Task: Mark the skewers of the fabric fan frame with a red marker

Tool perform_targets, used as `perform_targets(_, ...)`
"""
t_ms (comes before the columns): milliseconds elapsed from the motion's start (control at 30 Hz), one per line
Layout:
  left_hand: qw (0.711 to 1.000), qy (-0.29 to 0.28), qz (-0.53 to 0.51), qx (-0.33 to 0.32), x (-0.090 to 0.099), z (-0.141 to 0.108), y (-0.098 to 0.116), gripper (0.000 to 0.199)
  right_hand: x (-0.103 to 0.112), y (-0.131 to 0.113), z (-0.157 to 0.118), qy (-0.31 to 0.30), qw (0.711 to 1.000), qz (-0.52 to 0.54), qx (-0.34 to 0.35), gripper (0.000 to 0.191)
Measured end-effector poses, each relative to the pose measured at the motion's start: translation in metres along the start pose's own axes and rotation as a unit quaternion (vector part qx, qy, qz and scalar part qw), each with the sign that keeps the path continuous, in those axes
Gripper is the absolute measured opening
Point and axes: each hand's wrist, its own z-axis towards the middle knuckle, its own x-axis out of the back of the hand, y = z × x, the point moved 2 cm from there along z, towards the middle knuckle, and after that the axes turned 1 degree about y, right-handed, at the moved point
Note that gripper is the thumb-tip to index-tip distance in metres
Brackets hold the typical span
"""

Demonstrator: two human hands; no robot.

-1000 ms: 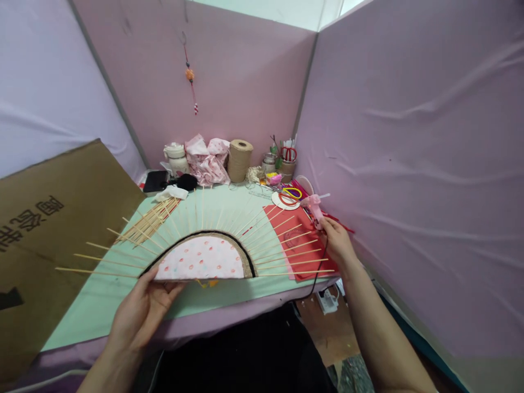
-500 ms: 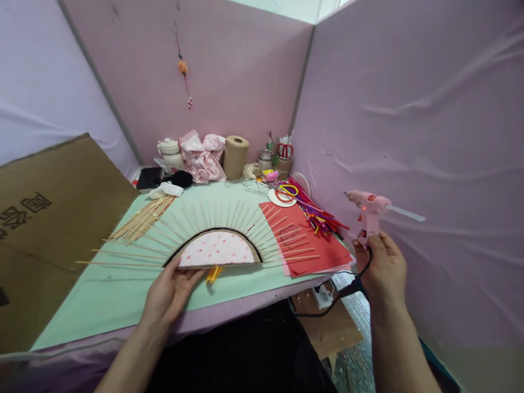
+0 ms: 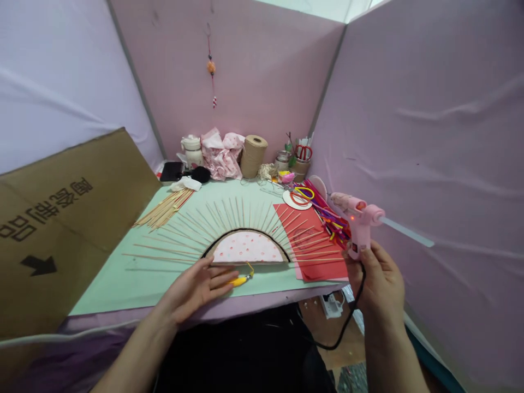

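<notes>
A half-round cardboard piece, faced with pink-dotted white cloth and edged in black, lies on the table. Thin wooden sticks fan outward from its curved edge. At its lower left corner is my left hand, palm up with fingers stretched out and the thumb by the edge. Beside those fingers sits a small yellow thing with a cord, partly hidden. Over the table's right side, my right hand grips the handle of a pink hot glue gun. Its red light is lit and a glue stick juts from its back.
Loose sticks lie at left, near a large cardboard sheet. Red paper, pipe cleaners and scissors are at right. A twine spool and bottle stand behind. The black cord hangs down.
My left hand has loosened from the cardboard piece, its fingers now straightened. The glue gun has come nearer to the table, its nozzle over the pipe cleaners. The whole view has shifted.
</notes>
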Motion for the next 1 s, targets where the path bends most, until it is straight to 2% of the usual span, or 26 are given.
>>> perform_targets(100, 0.999, -0.029, 0.012, 0.027, 0.002, -0.006, 0.004, 0.044, -0.006, 0.01, -0.004, -0.014, 1.0, 0.002, -0.026, 0.041)
perform_targets(267, 0.986, 0.001, -0.158, -0.043, -0.01, -0.009, -0.003, 0.039, -0.018, 0.023, -0.011, -0.049, 0.997, 0.004, -0.06, 0.041)
perform_targets(367, 0.985, -0.006, -0.166, -0.048, -0.014, -0.01, -0.015, 0.037, -0.023, 0.025, -0.016, -0.051, 0.996, 0.009, -0.071, 0.042)
perform_targets(467, 0.994, -0.035, -0.089, -0.053, -0.008, -0.014, -0.027, 0.034, -0.029, 0.025, -0.021, -0.06, 0.995, 0.004, -0.082, 0.041)
perform_targets(567, 0.991, -0.069, 0.069, -0.086, -0.005, -0.025, -0.033, 0.034, -0.038, 0.026, -0.029, -0.082, 0.993, -0.014, -0.081, 0.041)
perform_targets(633, 0.969, -0.106, 0.184, -0.124, -0.01, -0.036, -0.034, 0.034, -0.048, 0.031, -0.038, -0.108, 0.99, -0.029, -0.08, 0.041)
perform_targets(733, 0.913, -0.142, 0.31, -0.223, -0.023, -0.052, -0.032, 0.037, -0.074, 0.042, -0.055, -0.179, 0.98, -0.061, -0.065, 0.039)
perform_targets(800, 0.882, -0.116, 0.352, -0.29, -0.028, -0.059, -0.031, 0.042, -0.098, 0.048, -0.067, -0.246, 0.965, -0.094, -0.023, 0.034)
perform_targets(867, 0.863, -0.055, 0.362, -0.348, -0.026, -0.061, -0.028, 0.043, -0.125, 0.053, -0.078, -0.32, 0.939, -0.127, 0.027, 0.03)
perform_targets(933, 0.864, 0.007, 0.324, -0.386, -0.018, -0.059, -0.026, 0.039, -0.15, 0.058, -0.088, -0.37, 0.914, -0.147, 0.079, 0.025)
perform_targets(1000, 0.89, 0.05, 0.236, -0.386, -0.006, -0.054, -0.024, 0.034, -0.169, 0.064, -0.098, -0.394, 0.892, -0.172, 0.142, 0.021)
